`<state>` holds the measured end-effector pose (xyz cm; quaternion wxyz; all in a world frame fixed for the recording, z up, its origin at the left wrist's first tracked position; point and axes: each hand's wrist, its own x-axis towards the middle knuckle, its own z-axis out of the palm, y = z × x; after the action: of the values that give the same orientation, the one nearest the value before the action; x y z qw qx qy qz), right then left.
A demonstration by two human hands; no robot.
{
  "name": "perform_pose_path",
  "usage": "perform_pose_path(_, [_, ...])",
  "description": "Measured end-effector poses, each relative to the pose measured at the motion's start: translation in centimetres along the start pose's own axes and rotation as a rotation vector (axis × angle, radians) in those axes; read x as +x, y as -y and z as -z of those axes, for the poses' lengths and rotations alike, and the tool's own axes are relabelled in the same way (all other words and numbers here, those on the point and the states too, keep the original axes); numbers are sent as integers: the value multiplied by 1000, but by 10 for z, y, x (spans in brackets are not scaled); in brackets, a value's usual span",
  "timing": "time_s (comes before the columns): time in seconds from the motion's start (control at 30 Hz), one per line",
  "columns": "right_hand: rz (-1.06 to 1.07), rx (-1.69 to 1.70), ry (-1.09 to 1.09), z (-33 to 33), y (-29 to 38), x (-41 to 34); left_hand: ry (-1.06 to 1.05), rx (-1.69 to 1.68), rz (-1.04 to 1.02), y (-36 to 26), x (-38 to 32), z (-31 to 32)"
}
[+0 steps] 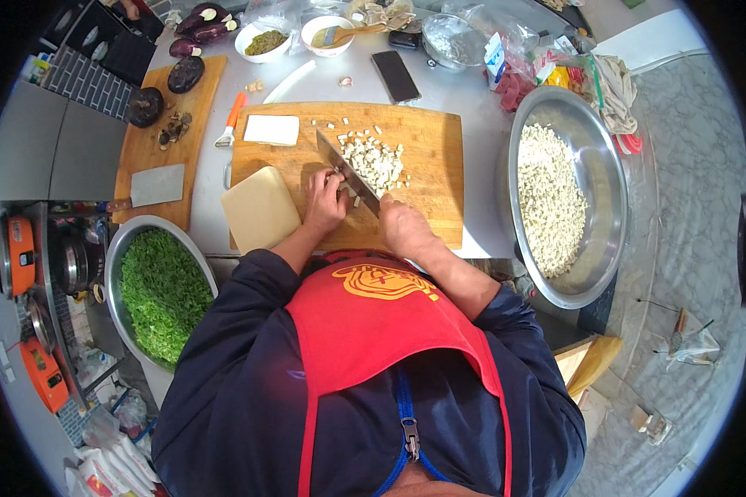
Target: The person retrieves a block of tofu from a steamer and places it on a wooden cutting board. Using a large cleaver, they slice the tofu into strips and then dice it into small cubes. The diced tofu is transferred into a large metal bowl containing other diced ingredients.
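Observation:
My right hand (405, 225) grips the handle of a cleaver (355, 177), whose blade slants up and left over a wooden cutting board (435, 180). Close to the blade's left side, my left hand (324, 200) has its fingers curled onto small pale pieces that it mostly hides. A heap of white dice, apparently tofu (373, 160), lies just right of the blade. At the board's upper left is a white rectangular slab (271, 130). A larger cream-coloured block (261, 208) overlaps the board's left edge, near my left forearm.
To the right stands a big steel basin (603, 248) of white dice; at lower left, another bowl (208, 264) holds chopped greens. A second board (143, 214) carries another cleaver (157, 185) and dark mushrooms (185, 74). Beyond are a peeler (230, 124), phone (396, 76) and eggplants (202, 28).

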<state>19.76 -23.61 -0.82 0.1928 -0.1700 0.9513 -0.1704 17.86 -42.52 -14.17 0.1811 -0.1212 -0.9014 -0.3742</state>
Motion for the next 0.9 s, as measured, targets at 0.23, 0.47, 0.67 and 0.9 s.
perform_pose_path(0.23, [-40, 63, -81, -27, -12, 18, -74, -49, -4, -7, 1, 3])
perform_pose_path(0.47, [-29, 3, 24, -1, 5, 3, -77, -59, 25, -4, -2, 4])
perform_pose_path(0.67, [9, 110, -118, -33, -14, 18, -48, -43, -4, -7, 1, 6])
perform_pose_path(0.9, [83, 89, -142, -11, -7, 6, -75, -138, 68, 3, -5, 1])
